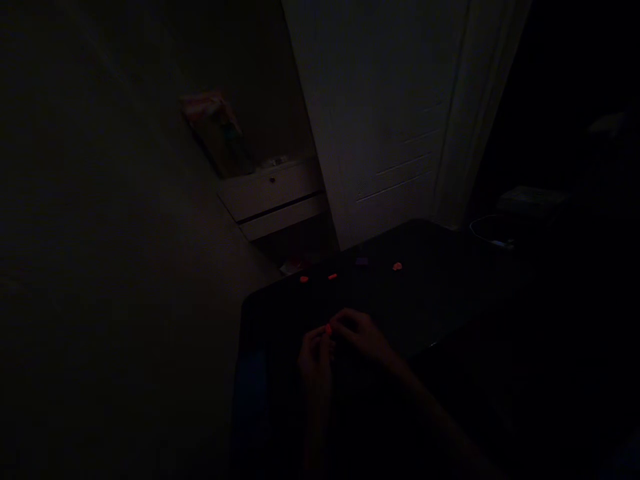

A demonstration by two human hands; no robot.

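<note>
Though we cannot read the upper-left package (213, 123), at lower centre our left hand (314, 357) pinches a red piece (329, 329); our right hand (364, 333) has unclear hold.

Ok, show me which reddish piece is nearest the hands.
The bright piece between the left hand and right hand; the other three lie farther away on the table.

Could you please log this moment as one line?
left hand: holds small red piece; right hand: beside it; table: three orange-red pieces
</note>
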